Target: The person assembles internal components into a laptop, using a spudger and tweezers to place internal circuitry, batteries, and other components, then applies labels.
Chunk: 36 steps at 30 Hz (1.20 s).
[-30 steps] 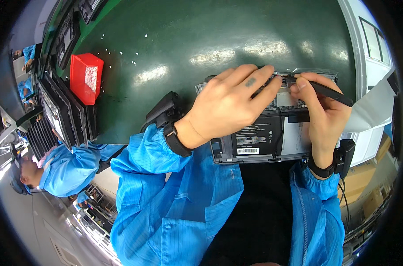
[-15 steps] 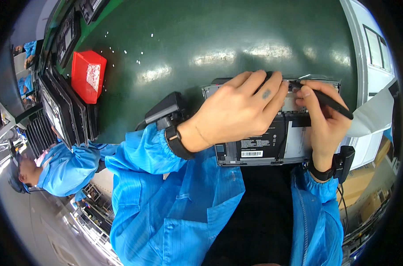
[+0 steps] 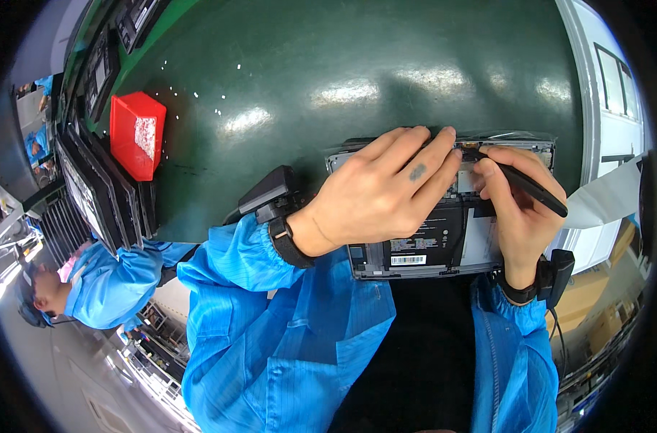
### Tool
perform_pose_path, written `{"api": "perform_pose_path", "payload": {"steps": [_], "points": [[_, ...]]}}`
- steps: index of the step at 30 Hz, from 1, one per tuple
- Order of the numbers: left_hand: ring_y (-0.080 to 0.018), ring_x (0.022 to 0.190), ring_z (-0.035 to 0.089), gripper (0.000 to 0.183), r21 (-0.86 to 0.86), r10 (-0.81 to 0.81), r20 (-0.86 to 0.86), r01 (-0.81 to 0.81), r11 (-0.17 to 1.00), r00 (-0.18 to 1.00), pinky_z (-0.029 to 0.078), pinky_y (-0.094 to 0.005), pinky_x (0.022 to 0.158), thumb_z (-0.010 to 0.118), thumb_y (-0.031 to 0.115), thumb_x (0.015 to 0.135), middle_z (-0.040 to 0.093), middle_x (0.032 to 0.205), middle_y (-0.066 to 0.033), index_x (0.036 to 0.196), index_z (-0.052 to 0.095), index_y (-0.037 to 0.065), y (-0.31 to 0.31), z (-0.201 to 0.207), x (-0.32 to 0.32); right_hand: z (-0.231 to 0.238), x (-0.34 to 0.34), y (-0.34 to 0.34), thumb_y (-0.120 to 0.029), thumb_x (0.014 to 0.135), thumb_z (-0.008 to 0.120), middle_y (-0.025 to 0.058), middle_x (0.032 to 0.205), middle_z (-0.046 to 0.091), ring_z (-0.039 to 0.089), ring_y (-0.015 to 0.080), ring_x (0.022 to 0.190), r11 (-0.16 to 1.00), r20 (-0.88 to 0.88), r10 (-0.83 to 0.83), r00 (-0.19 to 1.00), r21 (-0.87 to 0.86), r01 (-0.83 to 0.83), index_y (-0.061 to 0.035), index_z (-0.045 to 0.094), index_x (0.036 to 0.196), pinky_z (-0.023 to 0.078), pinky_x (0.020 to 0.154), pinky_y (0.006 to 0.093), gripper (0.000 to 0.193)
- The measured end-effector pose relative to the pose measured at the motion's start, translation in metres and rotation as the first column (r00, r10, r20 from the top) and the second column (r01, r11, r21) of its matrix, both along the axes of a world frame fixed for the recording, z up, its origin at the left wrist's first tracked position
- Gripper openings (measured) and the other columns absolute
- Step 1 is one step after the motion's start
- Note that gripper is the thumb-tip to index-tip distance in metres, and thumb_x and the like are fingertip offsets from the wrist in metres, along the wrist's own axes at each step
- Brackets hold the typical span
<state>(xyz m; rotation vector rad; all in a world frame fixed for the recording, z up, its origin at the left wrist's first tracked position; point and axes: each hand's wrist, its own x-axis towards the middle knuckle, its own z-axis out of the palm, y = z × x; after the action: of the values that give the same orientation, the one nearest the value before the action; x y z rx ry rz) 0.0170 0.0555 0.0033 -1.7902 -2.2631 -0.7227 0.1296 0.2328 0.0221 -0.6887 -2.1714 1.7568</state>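
Opened laptop base (image 3: 444, 242) at the near edge of the green worktop (image 3: 357, 65), grey frame, dark battery panel with white labels showing.
Left hand (image 3: 386, 191) spread flat, fingers pressing the upper edge; right hand (image 3: 512, 206) pinched round a black tool (image 3: 520, 182), tip down beside the left fingertips.

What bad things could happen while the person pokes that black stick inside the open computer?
The black tool in the right hand has its tip among small parts of the opened laptop; a slip might scratch or bend one. The left hand lies across the laptop and hides part of it, so the person may not see everything. The laptop also sits at the near edge of the green table, so a hard push could tip it off.
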Motion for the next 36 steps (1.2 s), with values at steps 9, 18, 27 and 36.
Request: {"api": "perform_pose_path", "payload": {"steps": [9, 18, 27, 36], "points": [[-0.0293, 0.099, 0.069, 0.031, 0.002, 0.004, -0.017, -0.004, 1.0, 1.0, 0.061, -0.0373, 0.082, 0.078, 0.014, 0.079, 0.068, 0.121, -0.0169, 0.106, 0.074, 0.0, -0.0011, -0.002, 0.0002, -0.004, 0.0004, 0.0025, 0.005, 0.083, 0.078, 0.0135, 0.097, 0.074, 0.068, 0.0143, 0.083, 0.985, -0.048, 0.058, 0.997, 0.168, -0.049, 0.0042, 0.074, 0.1, 0.054, 0.068, 0.0243, 0.018], [-0.0298, 0.099, 0.069, 0.03, 0.014, -0.01, -0.008, 0.01, 1.0, 1.0, 0.061, -0.0375, 0.082, 0.076, 0.014, 0.079, 0.068, 0.121, -0.0176, 0.106, 0.073, -0.001, -0.0002, -0.0025, 0.0002, -0.0007, 0.0004, 0.0019, 0.004, 0.085, 0.077, 0.0128, 0.099, 0.074, 0.067, 0.0115, 0.08, 0.996, 0.01, 0.031, 0.999, 0.088, -0.032, 0.0046, 0.074, 0.102, 0.052, 0.067, 0.0202, 0.017], [-0.0305, 0.101, 0.068, 0.032, 0.012, -0.007, 0.019, 0.006, 1.0, 1.0, 0.061, -0.0382, 0.083, 0.074, 0.013, 0.079, 0.067, 0.122, -0.0184, 0.107, 0.073, -0.002, 0.0003, -0.0029, 0.001, -0.0008, 0.0008, 0.0032, 0.005, 0.085, 0.077, 0.0134, 0.098, 0.074, 0.066, 0.0106, 0.077, 0.996, 0.01, 0.035, 0.999, 0.079, -0.035, 0.0048, 0.074, 0.102, 0.051, 0.064, 0.0203, 0.017], [-0.0296, 0.101, 0.068, 0.031, -0.001, 0.005, 0.037, -0.005, 1.0, 0.999, 0.06, -0.0372, 0.083, 0.072, 0.012, 0.078, 0.067, 0.121, -0.0175, 0.106, 0.073, -0.002, 0.0025, -0.0018, 0.0021, -0.002, -0.0016, 0.0011, 0.005, 0.081, 0.078, 0.0159, 0.096, 0.075, 0.072, 0.02, 0.083, 0.961, -0.039, 0.088, 0.995, 0.268, -0.075, 0.0042, 0.073, 0.098, 0.056, 0.073, 0.0277, 0.018]]}}
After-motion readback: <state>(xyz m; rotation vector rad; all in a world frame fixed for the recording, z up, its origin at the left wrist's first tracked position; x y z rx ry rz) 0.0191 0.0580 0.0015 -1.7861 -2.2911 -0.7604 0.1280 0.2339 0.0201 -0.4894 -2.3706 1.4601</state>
